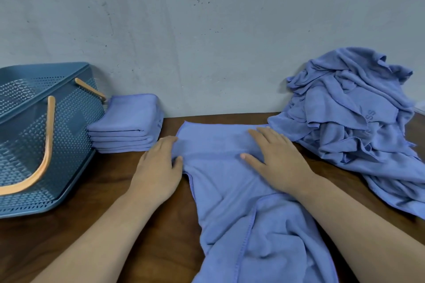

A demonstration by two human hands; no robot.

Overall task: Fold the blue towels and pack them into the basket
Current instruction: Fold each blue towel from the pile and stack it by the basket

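One basket with two orange handles stands at the left of the frame. Beside it is one stack of folded towels, about five layers. One spread towel lies at center. One heap of unfolded towels sits at right; how many it holds cannot be told. There are two hands: left hand and right hand.

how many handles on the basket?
2. The near handle hangs down the front wall of the basket; the far handle lies at the back rim, beside the folded stack. None looks hidden.
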